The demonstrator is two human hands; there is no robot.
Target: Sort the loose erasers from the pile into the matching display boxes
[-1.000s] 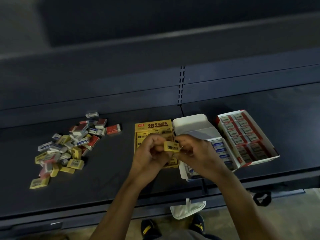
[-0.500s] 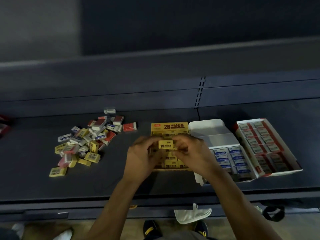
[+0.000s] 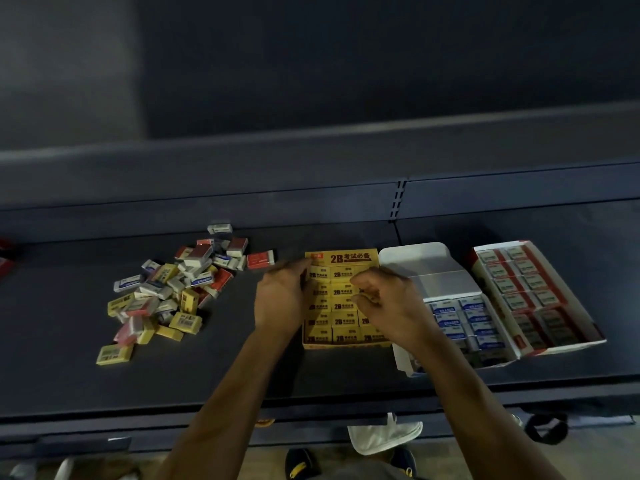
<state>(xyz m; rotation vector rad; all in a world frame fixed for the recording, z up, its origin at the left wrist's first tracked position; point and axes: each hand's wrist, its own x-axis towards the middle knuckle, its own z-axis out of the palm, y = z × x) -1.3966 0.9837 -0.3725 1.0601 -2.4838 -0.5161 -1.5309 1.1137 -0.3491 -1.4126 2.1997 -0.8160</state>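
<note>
A pile of loose erasers [image 3: 176, 289] in yellow, red and blue-white sleeves lies on the dark shelf at the left. A yellow display box [image 3: 341, 299] marked 2B sits in the middle, filled with rows of yellow erasers. To its right stand a white box of blue-white erasers [image 3: 464, 317] with its lid folded back and a red box of red erasers [image 3: 530, 292]. My left hand [image 3: 280, 299] rests at the yellow box's left edge, fingers apart, holding nothing. My right hand [image 3: 391, 303] hovers over the box's right side with curled fingers, nothing visible in it.
The shelf's front edge [image 3: 311, 407] runs just below the boxes. A white cloth [image 3: 384, 434] hangs under it. A red item [image 3: 5, 258] shows at the far left edge. My shoes [image 3: 301, 462] are on the floor below.
The yellow eraser held between both hands went down into the yellow box. Both hands have let go and spread to the box's two sides.
</note>
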